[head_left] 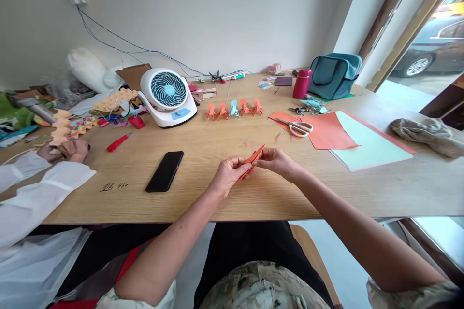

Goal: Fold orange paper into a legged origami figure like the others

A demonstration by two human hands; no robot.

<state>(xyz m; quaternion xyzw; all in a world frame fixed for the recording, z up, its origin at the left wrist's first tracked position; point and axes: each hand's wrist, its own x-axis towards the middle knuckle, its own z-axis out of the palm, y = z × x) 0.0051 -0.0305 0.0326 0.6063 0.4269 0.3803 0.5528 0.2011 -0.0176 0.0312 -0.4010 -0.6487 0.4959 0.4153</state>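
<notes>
Both my hands hold a folded orange paper piece (253,157) just above the wooden table (224,193). My left hand (229,174) pinches its lower end, fingers closed. My right hand (277,160) pinches the upper end, fingers closed. A row of small folded paper figures (235,109), orange with one light blue, stands further back on the table. Orange paper sheets (328,131) lie at the right with white-handled scissors (299,128) on them, and a pale green sheet (366,145) lies beside.
A black phone (165,171) lies left of my hands. A small white fan (168,96), a red cutter (118,142), a red bottle (302,83) and a teal bag (334,75) sit further back. Another person's white sleeve (39,188) and hand (74,150) rest at the left. A grey cloth (427,133) lies at far right.
</notes>
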